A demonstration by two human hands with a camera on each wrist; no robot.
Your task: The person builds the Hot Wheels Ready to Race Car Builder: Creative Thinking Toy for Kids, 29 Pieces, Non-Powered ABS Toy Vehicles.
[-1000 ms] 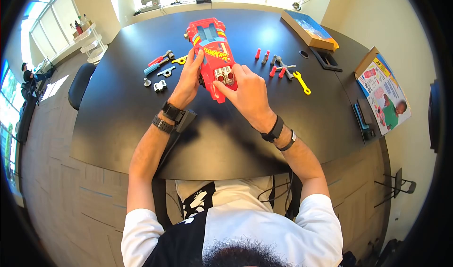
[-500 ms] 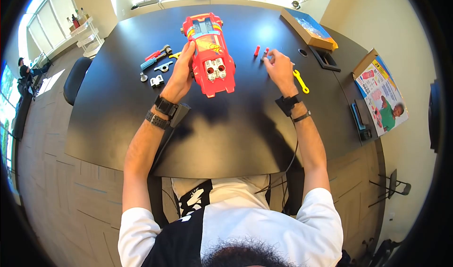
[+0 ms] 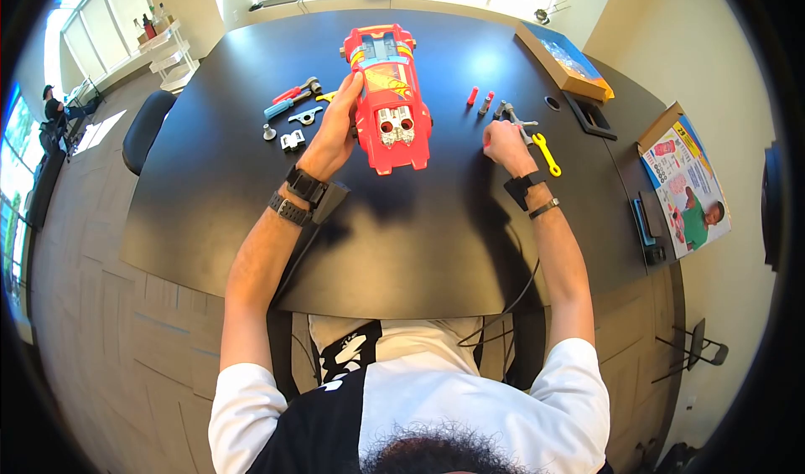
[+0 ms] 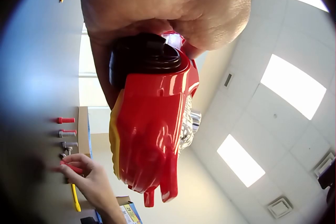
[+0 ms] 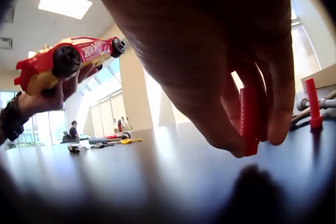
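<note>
My left hand (image 3: 334,132) grips a red toy car (image 3: 392,88) by its side, holding it raised over the table. Its silver engine (image 3: 397,126) with two dark red round holes faces up. Over on the right, my right hand (image 3: 508,145) is low at the tabletop. Between its thumb and fingers it pinches a red plastic bolt (image 5: 249,124), standing upright just off the surface. Another red bolt (image 5: 313,106) stands beyond the fingers. Close by are grey bolts (image 3: 485,103), a grey tool (image 3: 521,125) partly behind the hand, and a yellow wrench (image 3: 547,155).
Left on the black table (image 3: 402,248) lie a blue-handled screwdriver (image 3: 279,108), a grey plastic piece (image 3: 303,117), a silver block (image 3: 293,140) and a small knob (image 3: 268,131). An open cardboard box (image 3: 566,63) sits back right, a printed box (image 3: 681,176) at the right edge.
My right hand left the car's engine, moved right to the bolts on the table and now pinches a red one. My left hand keeps the car raised, its engine end tilted more toward me.
</note>
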